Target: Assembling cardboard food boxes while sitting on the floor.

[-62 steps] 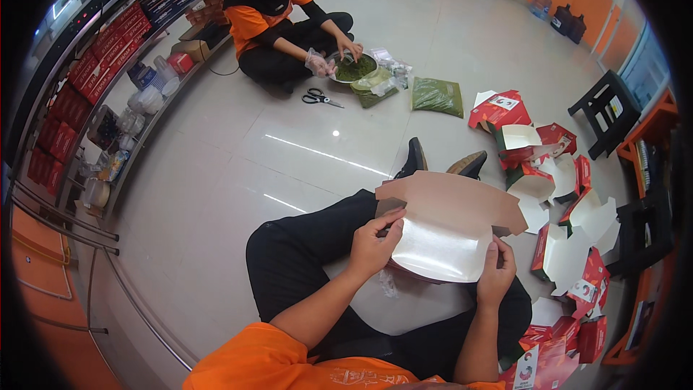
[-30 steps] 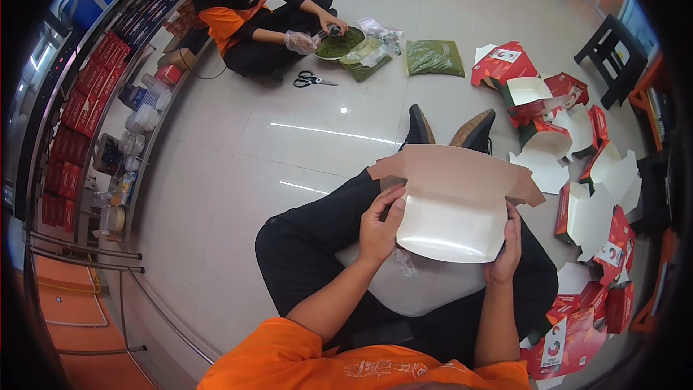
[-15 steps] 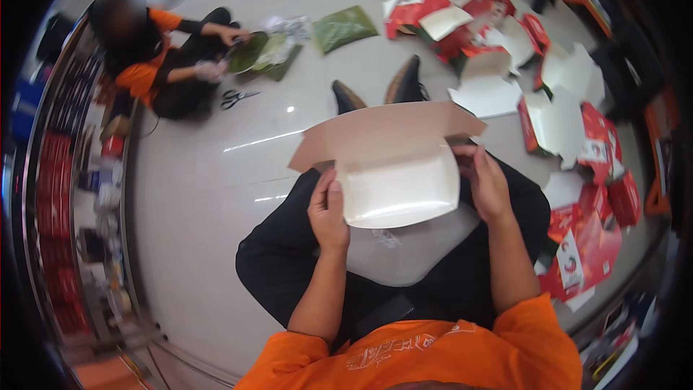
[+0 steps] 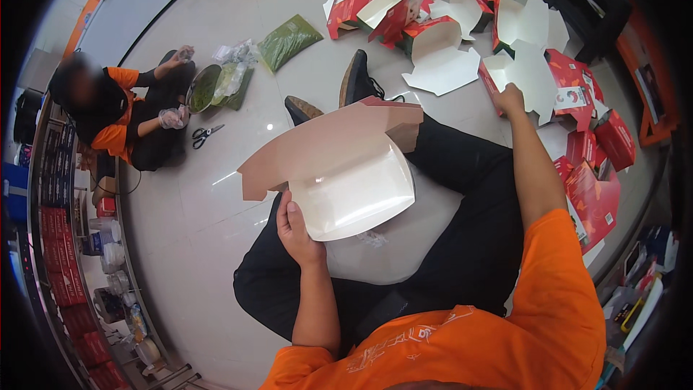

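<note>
My left hand (image 4: 297, 230) is wrapped round the left side of an open cardboard box (image 4: 354, 188), thumb on top. The box tilts above the floor between my legs, its white inside bare and its lid raised at the far side. Out to the right, my right hand (image 4: 511, 101) has its fingers curled over the near edge of another opened box (image 4: 530, 83), red outside and white inside. Its fingertips are partly hidden. More red boxes (image 4: 354, 1) with lifted lids crowd the floor beyond and beside that hand.
At the left a co-worker (image 4: 119, 112) in an orange and black top sits by a bowl of green stuff (image 4: 204, 89). Scissors (image 4: 207, 136) and a green-filled bag (image 4: 289, 42) lie on the floor. Packed shelves (image 4: 65, 245) line the left; a black stool (image 4: 588, 3) stands far right.
My right hand has let go of the held box and reached right to another one. The held box has shifted left in the view with my left hand. The co-worker's hands have moved apart.
</note>
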Demonstrator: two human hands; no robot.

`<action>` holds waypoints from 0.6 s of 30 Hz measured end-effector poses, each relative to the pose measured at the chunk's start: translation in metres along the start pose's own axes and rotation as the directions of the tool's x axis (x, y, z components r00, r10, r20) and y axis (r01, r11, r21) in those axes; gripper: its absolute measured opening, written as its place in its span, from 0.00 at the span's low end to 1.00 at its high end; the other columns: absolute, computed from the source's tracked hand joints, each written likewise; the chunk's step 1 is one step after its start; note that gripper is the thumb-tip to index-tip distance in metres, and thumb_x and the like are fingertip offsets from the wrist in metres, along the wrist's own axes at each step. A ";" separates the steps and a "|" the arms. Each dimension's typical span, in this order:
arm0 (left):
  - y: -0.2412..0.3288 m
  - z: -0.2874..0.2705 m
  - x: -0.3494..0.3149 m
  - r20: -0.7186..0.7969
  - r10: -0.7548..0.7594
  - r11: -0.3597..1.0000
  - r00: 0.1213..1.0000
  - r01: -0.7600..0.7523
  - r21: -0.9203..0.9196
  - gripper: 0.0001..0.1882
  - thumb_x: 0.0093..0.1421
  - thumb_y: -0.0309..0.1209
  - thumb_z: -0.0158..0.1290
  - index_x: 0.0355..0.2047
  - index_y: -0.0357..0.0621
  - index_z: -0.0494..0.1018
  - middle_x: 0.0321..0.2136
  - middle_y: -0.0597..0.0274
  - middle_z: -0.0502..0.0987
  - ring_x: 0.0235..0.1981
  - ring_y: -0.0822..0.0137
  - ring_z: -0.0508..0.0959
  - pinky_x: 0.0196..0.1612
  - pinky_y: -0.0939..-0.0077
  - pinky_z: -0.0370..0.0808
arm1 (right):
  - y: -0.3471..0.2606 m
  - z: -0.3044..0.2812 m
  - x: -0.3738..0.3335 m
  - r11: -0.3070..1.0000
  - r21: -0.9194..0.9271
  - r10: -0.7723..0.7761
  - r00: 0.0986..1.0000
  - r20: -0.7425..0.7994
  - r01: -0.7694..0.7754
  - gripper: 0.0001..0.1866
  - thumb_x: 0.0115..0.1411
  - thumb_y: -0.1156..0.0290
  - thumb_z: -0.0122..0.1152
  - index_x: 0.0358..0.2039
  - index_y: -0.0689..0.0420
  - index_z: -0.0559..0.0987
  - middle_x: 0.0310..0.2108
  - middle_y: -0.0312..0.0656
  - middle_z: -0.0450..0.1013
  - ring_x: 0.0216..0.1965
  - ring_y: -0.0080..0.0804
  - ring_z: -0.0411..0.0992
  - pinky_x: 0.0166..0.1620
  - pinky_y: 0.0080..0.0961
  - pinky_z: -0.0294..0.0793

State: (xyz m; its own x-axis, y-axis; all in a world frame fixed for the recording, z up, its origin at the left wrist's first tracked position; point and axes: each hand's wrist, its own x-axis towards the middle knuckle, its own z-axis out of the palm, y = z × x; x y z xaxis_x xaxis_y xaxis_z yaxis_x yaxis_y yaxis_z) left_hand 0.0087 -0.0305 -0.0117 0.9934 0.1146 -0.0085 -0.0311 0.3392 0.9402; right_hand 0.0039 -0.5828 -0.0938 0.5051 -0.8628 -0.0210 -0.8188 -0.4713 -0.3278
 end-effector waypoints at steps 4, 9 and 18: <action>0.002 -0.002 0.000 0.001 0.008 1.000 1.000 -0.008 0.005 0.20 0.73 0.34 0.48 0.57 0.29 0.68 0.48 0.52 0.79 0.46 0.67 0.80 0.51 0.71 0.78 | 0.019 0.015 -0.001 0.985 -0.159 -0.045 0.985 0.167 0.072 0.19 0.58 0.66 0.60 0.45 0.66 0.82 0.47 0.60 0.79 0.50 0.55 0.78 0.54 0.41 0.77; 0.002 0.001 0.001 0.009 0.005 1.000 1.000 -0.005 0.004 0.21 0.73 0.35 0.48 0.58 0.30 0.67 0.48 0.51 0.79 0.46 0.65 0.80 0.51 0.70 0.79 | 0.011 0.001 -0.003 0.955 -0.236 -0.134 0.970 0.201 0.181 0.16 0.59 0.70 0.55 0.42 0.66 0.84 0.45 0.60 0.79 0.49 0.54 0.79 0.53 0.41 0.77; 0.010 -0.012 0.007 0.075 0.130 0.960 0.989 -0.144 0.242 0.18 0.72 0.32 0.48 0.55 0.30 0.72 0.49 0.53 0.79 0.49 0.66 0.79 0.54 0.71 0.76 | -0.031 -0.080 -0.103 0.672 0.727 -0.177 0.984 -0.024 0.139 0.19 0.66 0.66 0.60 0.50 0.68 0.78 0.31 0.46 0.79 0.34 0.27 0.78 0.36 0.25 0.78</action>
State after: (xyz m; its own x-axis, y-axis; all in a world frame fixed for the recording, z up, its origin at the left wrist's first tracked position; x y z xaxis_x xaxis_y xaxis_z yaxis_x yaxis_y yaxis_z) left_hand 0.0138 -0.0150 -0.0063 0.9864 0.0870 0.1391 -0.1464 0.0834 0.9857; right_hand -0.0449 -0.4939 -0.0059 0.6357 -0.7696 0.0602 -0.2814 -0.3036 -0.9103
